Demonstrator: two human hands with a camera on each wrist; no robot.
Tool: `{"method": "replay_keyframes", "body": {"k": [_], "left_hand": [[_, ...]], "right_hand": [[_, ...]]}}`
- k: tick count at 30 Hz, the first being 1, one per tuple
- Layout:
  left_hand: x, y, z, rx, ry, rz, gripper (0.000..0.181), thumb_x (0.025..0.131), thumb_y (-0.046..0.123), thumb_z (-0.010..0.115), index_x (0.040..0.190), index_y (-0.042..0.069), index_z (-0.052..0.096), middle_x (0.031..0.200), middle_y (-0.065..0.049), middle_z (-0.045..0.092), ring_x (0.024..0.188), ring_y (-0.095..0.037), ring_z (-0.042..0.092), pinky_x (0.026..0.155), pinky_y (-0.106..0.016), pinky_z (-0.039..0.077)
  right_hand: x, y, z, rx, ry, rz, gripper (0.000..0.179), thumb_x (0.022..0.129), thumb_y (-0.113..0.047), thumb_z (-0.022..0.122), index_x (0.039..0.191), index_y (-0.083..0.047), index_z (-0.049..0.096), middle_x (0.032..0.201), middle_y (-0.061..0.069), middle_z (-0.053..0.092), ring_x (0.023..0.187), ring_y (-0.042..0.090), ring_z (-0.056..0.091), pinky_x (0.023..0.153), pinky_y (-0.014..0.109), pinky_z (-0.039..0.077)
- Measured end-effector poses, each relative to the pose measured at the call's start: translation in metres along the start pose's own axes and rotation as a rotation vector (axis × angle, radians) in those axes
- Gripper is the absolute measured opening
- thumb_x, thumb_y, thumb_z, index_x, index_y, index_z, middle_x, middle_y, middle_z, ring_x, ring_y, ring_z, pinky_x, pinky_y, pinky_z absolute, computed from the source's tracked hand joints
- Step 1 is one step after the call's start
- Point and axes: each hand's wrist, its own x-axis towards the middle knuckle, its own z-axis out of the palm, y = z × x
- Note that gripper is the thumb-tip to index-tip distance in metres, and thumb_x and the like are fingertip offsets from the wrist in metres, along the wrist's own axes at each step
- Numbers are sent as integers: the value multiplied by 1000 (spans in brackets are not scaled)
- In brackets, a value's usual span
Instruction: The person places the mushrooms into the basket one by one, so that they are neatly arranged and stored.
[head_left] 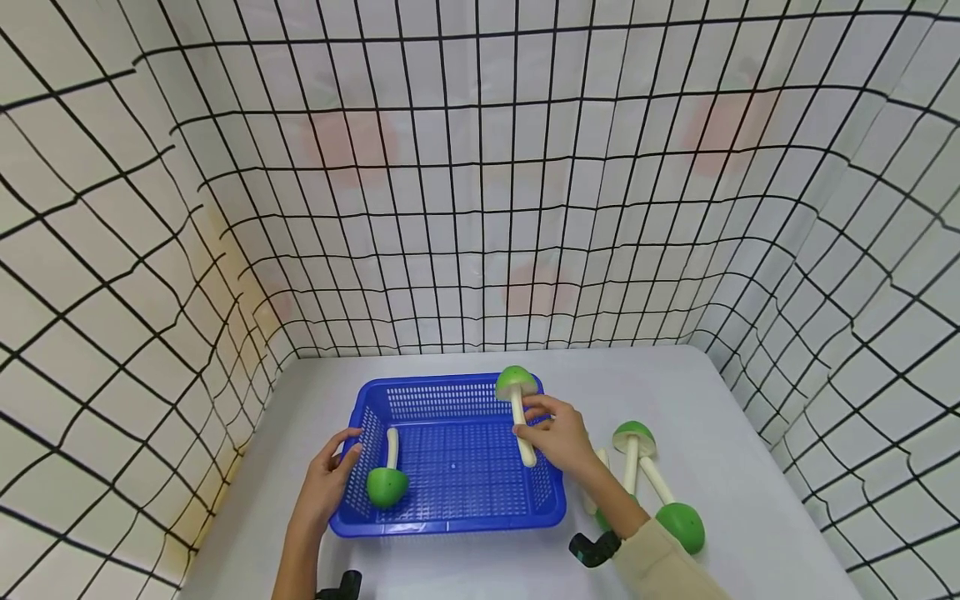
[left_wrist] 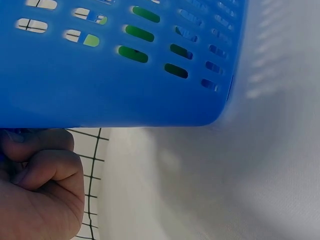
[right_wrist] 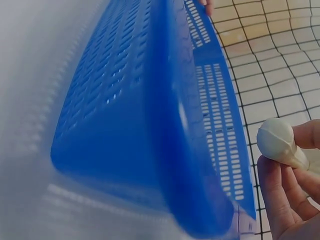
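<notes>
My right hand (head_left: 558, 435) pinches a toy mushroom (head_left: 517, 385) with a green cap and white stem over the right part of a blue plastic basket (head_left: 450, 527). The cap points away from me; in the right wrist view the stem's pale end (right_wrist: 276, 139) shows between thumb and fingers. At the basket's left rim, my left hand (head_left: 327, 477) grips the edge, its fingers curled there in the left wrist view. Another green-capped mushroom (head_left: 387, 487) lies inside at the basket's left, stem away from me.
Right of the basket, several more mushrooms lie on the white table (head_left: 750, 467), one with its green cap (head_left: 681, 527) toward me; my right forearm partly hides some. Black wire mesh (head_left: 480, 208) stands around the table's back and sides.
</notes>
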Motion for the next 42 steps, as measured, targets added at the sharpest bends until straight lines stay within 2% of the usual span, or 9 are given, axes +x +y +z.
{"method": "replay_keyframes", "body": {"k": [3,9,13,23,28,33,42], "left_hand": [[0,0,0,3,-5,3,44,97,51,50,139,35,47,141,-19,52,119,-38,57,97,-62,45],[1,0,-1,0,-15,3,46,96,53,50,138,35,47,148,-19,45,131,-44,47,102,-67,37],[1,0,-1,-4,-24,-1,48,96,54,50,139,34,46,151,-19,40,136,-46,41,103,-67,33],[2,-1,-2,-20,-28,7,51,94,58,51,139,34,47,153,-18,39,137,-46,39,104,-67,32],[2,-1,-2,-26,-26,10,49,95,55,52,139,33,47,154,-17,37,137,-46,39,104,-67,32],[2,-1,0,-22,-17,18,48,95,53,52,138,33,48,154,-17,37,136,-46,41,104,-67,33],[0,-1,-1,-32,-15,5,48,95,54,52,138,33,48,155,-16,36,139,-46,37,105,-66,31]], "right_hand": [[2,-3,7,1,-19,-15,44,78,-15,80,120,-13,65,96,6,67,68,14,68,58,32,57],[6,-5,22,-12,-59,-22,45,79,-18,80,121,-14,64,97,5,68,72,13,68,61,30,58],[9,-7,31,-9,-79,-21,45,80,-20,79,123,-15,63,98,5,68,71,13,68,59,32,58],[18,-9,58,-18,-104,-36,42,79,-19,79,119,-16,66,95,5,69,65,12,68,56,34,58],[20,-9,72,2,-117,-15,42,78,-16,80,118,-12,66,93,7,69,60,13,68,56,40,59],[19,-7,82,-16,-138,6,42,80,-17,79,119,-11,66,95,7,69,65,13,68,56,37,58],[18,-11,104,-17,-201,3,41,80,-17,79,118,-6,66,96,9,69,68,15,68,57,37,59]]}}
